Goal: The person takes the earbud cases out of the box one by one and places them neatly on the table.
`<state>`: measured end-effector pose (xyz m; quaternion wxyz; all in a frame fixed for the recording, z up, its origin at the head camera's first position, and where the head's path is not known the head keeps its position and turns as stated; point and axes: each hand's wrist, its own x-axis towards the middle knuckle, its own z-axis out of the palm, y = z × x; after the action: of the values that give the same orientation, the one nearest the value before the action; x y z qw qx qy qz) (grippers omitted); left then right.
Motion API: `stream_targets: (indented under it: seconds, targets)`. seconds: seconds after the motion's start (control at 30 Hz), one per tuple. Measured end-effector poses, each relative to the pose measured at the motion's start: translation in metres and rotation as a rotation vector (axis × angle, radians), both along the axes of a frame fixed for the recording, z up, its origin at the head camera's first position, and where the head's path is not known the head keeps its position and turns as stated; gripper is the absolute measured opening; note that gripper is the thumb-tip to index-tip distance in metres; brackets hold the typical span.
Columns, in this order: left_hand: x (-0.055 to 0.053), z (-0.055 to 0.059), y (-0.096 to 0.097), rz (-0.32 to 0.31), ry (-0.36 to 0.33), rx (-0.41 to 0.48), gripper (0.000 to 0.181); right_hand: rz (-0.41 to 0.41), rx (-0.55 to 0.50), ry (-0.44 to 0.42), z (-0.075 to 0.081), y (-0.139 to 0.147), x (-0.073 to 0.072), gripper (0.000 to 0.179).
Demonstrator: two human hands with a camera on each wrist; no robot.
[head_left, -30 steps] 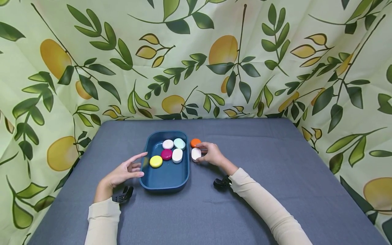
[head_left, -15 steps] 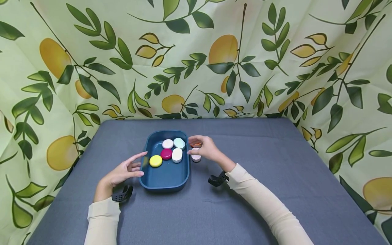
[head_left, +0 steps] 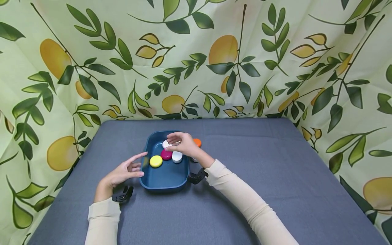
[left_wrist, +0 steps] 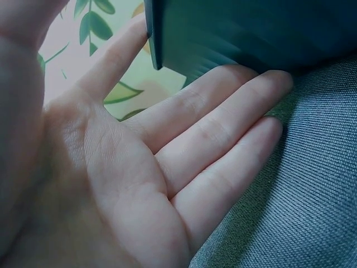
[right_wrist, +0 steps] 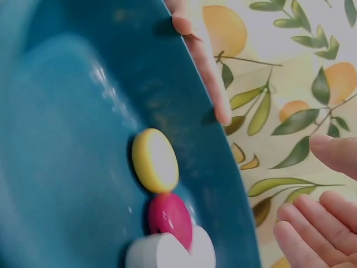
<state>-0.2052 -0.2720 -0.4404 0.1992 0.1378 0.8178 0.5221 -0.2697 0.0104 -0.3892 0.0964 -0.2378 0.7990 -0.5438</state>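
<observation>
We see a blue tray [head_left: 165, 178] on the gray counter [head_left: 251, 149]. The left grip [head_left: 124, 171] touches its side. The right grip [head_left: 183, 143] hangs over it, near a dark pink piece [head_left: 166, 155]. A yellow piece [head_left: 156, 161] lies inside, an orange piece [head_left: 198, 142] outside.

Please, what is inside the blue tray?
A yellow disc, a magenta disc, and two white pieces partly covered by the right hand. Anything else behind that hand is hidden.

Discs [head_left: 156, 161] lie in and beside the tray [head_left: 166, 178]
</observation>
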Motion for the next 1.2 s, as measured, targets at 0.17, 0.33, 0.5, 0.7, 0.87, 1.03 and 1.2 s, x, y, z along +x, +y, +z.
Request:
stream_targets:
  seconds: [0.17,0.33,0.5,0.7,0.87,1.03,1.2]
  targets:
    - [0.000,0.000,0.000,0.002,-0.004,0.000,0.076,0.014,0.017,-0.018,-0.008,-0.022,-0.003,0.050]
    - [0.000,-0.001,0.000,-0.007,-0.001,0.005,0.075,0.034,0.036,-0.034,-0.014,-0.039,-0.005,0.048]
    - [0.000,-0.001,0.000,-0.018,0.008,0.012,0.075,0.046,0.119,-0.027,-0.020,-0.051,-0.008,0.046]
    - [0.000,-0.001,-0.001,-0.010,0.005,0.012,0.076,0.101,0.274,-0.020,-0.025,-0.057,-0.010,0.049]
    - [0.001,-0.001,-0.001,-0.005,-0.003,0.013,0.076,0.186,0.369,0.013,-0.025,-0.059,-0.011,0.053]
    - [0.000,0.000,-0.001,-0.012,0.008,0.016,0.076,0.254,0.470,0.061,-0.026,-0.061,-0.013,0.054]
    - [0.000,-0.001,-0.001,-0.020,0.014,0.030,0.076,0.309,0.594,0.164,-0.027,-0.065,-0.011,0.051]
